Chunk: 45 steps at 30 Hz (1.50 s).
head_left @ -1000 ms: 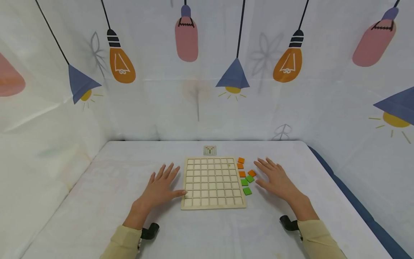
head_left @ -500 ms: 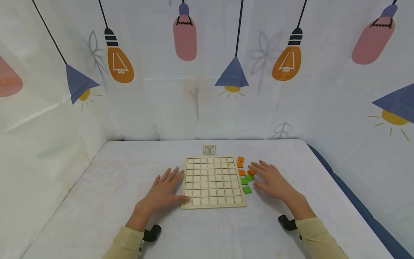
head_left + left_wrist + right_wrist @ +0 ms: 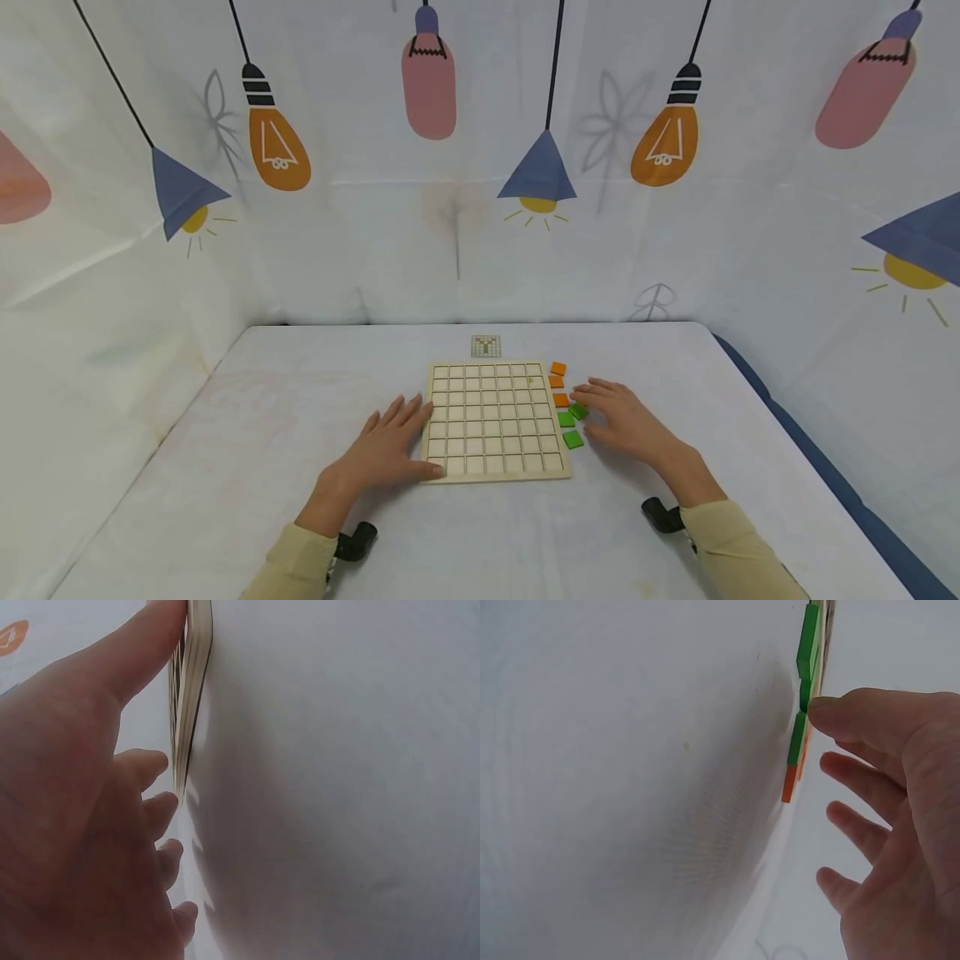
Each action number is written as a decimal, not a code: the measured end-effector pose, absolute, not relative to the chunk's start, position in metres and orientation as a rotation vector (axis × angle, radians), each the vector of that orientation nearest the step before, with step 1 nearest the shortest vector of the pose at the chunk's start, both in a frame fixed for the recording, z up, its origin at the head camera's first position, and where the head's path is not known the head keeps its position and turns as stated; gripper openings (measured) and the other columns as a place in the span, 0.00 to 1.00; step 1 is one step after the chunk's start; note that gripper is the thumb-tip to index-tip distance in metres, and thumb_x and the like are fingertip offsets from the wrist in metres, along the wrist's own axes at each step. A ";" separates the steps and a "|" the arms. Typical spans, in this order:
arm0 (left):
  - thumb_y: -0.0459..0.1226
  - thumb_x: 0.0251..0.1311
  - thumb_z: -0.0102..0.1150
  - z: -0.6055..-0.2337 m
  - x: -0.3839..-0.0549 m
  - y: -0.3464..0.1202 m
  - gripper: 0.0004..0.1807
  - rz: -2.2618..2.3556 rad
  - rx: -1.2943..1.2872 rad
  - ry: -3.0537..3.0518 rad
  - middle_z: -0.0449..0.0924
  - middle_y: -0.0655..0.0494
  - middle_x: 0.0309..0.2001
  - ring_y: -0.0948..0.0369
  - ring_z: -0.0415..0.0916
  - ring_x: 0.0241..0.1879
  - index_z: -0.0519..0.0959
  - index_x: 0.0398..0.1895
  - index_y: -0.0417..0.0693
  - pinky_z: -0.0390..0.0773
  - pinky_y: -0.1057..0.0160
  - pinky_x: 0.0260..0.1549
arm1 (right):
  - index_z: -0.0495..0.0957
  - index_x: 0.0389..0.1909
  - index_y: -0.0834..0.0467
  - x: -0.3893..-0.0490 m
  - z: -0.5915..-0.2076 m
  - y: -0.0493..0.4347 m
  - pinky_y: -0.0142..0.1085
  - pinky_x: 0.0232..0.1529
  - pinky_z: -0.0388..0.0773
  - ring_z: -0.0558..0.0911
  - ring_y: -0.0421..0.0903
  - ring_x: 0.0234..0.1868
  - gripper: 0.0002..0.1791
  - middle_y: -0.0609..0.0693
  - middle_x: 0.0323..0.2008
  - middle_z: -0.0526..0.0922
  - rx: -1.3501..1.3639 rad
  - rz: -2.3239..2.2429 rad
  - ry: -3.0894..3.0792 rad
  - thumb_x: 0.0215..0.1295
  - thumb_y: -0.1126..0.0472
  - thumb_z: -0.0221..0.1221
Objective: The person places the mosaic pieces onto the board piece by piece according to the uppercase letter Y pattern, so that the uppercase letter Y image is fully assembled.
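Observation:
A square wooden grid board (image 3: 491,479) lies on the table, its cells bare. Along its left edge rests my left hand (image 3: 382,450), thumb over the lower left corner and fingers spread by the side. Small square tiles lie at the board's right: green ones (image 3: 573,439) nearer, orange ones (image 3: 558,367) farther back. My right hand (image 3: 624,421) hovers at these tiles with loosely bent fingers, holding nothing visible. In the right wrist view its thumb is close to a green tile (image 3: 808,645) row, and an orange tile (image 3: 789,784) is at the row's end; the head view hides that one.
A small printed pattern card (image 3: 486,347) lies just beyond the board. The white-covered table (image 3: 337,358) meets fabric walls with printed lamps at its back and sides. Each wrist carries a black camera (image 3: 357,542).
My right hand has moved left and toward me, its fingertips now over the nearest-right orange tile. My left hand has slid right, bringing its thumb onto the board's corner and its fingers to the edge.

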<state>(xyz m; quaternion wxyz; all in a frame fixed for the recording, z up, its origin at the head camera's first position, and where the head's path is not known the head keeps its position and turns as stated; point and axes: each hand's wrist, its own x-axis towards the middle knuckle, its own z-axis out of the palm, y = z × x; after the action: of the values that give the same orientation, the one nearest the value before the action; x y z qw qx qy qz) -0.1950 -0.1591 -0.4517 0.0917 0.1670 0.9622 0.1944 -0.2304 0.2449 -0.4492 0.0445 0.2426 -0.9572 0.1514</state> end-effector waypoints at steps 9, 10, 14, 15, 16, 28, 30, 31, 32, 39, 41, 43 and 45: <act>0.68 0.48 0.66 -0.456 -0.197 -0.157 0.59 0.550 0.482 2.851 0.48 0.56 0.81 0.46 0.40 0.80 0.53 0.79 0.54 0.45 0.34 0.74 | 0.80 0.58 0.57 -0.234 -0.452 0.244 0.58 0.70 0.63 0.70 0.59 0.70 0.24 0.53 0.60 0.81 0.794 0.384 -2.930 0.59 0.63 0.67; 0.68 0.48 0.66 -0.456 -0.197 -0.157 0.59 0.549 0.482 2.852 0.48 0.56 0.81 0.46 0.40 0.80 0.53 0.80 0.53 0.45 0.34 0.74 | 0.81 0.58 0.58 -0.234 -0.452 0.244 0.58 0.70 0.64 0.71 0.59 0.69 0.24 0.53 0.60 0.81 0.804 0.370 -2.927 0.59 0.63 0.67; 0.68 0.48 0.66 -0.454 -0.196 -0.157 0.60 0.542 0.483 2.858 0.48 0.57 0.81 0.46 0.40 0.81 0.53 0.80 0.53 0.45 0.35 0.74 | 0.82 0.55 0.59 -0.235 -0.450 0.242 0.57 0.70 0.65 0.73 0.58 0.67 0.21 0.52 0.57 0.82 0.834 0.337 -2.915 0.59 0.64 0.67; 0.68 0.48 0.66 -0.454 -0.196 -0.156 0.60 0.539 0.486 2.860 0.48 0.58 0.81 0.47 0.40 0.81 0.53 0.80 0.53 0.45 0.35 0.74 | 0.82 0.54 0.59 -0.235 -0.449 0.241 0.57 0.69 0.65 0.74 0.58 0.66 0.21 0.52 0.57 0.83 0.838 0.328 -2.914 0.59 0.65 0.67; 0.68 0.48 0.66 -0.454 -0.196 -0.156 0.60 0.539 0.490 2.862 0.48 0.58 0.81 0.47 0.40 0.81 0.53 0.80 0.53 0.45 0.35 0.74 | 0.83 0.53 0.59 -0.235 -0.449 0.241 0.57 0.69 0.65 0.74 0.57 0.66 0.20 0.52 0.56 0.83 0.841 0.318 -2.914 0.58 0.65 0.67; 0.66 0.49 0.67 -0.453 -0.195 -0.155 0.59 0.571 0.511 2.847 0.49 0.56 0.80 0.46 0.40 0.80 0.53 0.79 0.51 0.45 0.35 0.74 | 0.86 0.48 0.59 -0.234 -0.447 0.239 0.52 0.66 0.71 0.78 0.54 0.59 0.16 0.52 0.53 0.85 0.876 0.257 -2.892 0.58 0.69 0.68; 0.66 0.49 0.67 -0.453 -0.195 -0.155 0.59 0.566 0.509 2.845 0.48 0.57 0.81 0.47 0.40 0.80 0.53 0.79 0.51 0.45 0.36 0.74 | 0.86 0.47 0.58 -0.234 -0.447 0.239 0.51 0.65 0.72 0.78 0.54 0.59 0.15 0.52 0.52 0.85 0.872 0.267 -2.891 0.58 0.69 0.67; 0.66 0.49 0.67 -0.453 -0.195 -0.155 0.59 0.559 0.508 2.845 0.48 0.57 0.81 0.47 0.40 0.81 0.53 0.79 0.51 0.45 0.36 0.75 | 0.86 0.46 0.58 -0.233 -0.447 0.238 0.51 0.65 0.72 0.78 0.54 0.59 0.14 0.52 0.52 0.85 0.868 0.276 -2.893 0.58 0.70 0.67; 0.66 0.49 0.67 -0.454 -0.195 -0.156 0.59 0.558 0.509 2.845 0.48 0.57 0.81 0.47 0.40 0.81 0.53 0.79 0.51 0.45 0.36 0.74 | 0.86 0.46 0.58 -0.233 -0.447 0.238 0.51 0.65 0.73 0.79 0.54 0.59 0.14 0.52 0.52 0.85 0.862 0.286 -2.898 0.59 0.70 0.67; 0.67 0.48 0.67 -0.458 -0.196 -0.157 0.60 0.555 0.509 2.841 0.48 0.57 0.81 0.47 0.41 0.80 0.53 0.79 0.51 0.46 0.36 0.74 | 0.87 0.44 0.55 -0.233 -0.446 0.235 0.48 0.60 0.77 0.79 0.49 0.54 0.12 0.48 0.48 0.85 0.831 0.320 -2.927 0.60 0.70 0.66; 0.67 0.47 0.67 -0.458 -0.197 -0.157 0.61 0.549 0.509 2.839 0.48 0.58 0.81 0.47 0.42 0.80 0.52 0.80 0.52 0.46 0.36 0.75 | 0.87 0.42 0.55 -0.233 -0.445 0.234 0.46 0.59 0.78 0.79 0.47 0.52 0.12 0.47 0.47 0.84 0.827 0.327 -2.933 0.60 0.70 0.66; 0.67 0.47 0.68 -0.459 -0.197 -0.157 0.61 0.554 0.514 2.839 0.48 0.58 0.81 0.47 0.42 0.80 0.52 0.80 0.52 0.47 0.36 0.74 | 0.86 0.41 0.55 -0.234 -0.444 0.233 0.44 0.56 0.78 0.78 0.46 0.50 0.11 0.46 0.44 0.84 0.826 0.334 -2.936 0.59 0.71 0.65; 0.67 0.46 0.68 -0.458 -0.197 -0.157 0.61 0.551 0.517 2.838 0.47 0.58 0.81 0.47 0.42 0.80 0.52 0.80 0.52 0.46 0.36 0.74 | 0.86 0.40 0.55 -0.234 -0.444 0.233 0.44 0.54 0.79 0.78 0.45 0.48 0.11 0.46 0.43 0.83 0.824 0.337 -2.941 0.59 0.71 0.65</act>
<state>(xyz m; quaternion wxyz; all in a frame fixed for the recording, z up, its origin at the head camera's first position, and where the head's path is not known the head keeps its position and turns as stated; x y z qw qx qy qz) -0.1970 -0.1572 -0.4583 0.1021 0.1751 0.9613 0.1867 -0.2344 0.2329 -0.4442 0.0346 0.2679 -0.9565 0.1096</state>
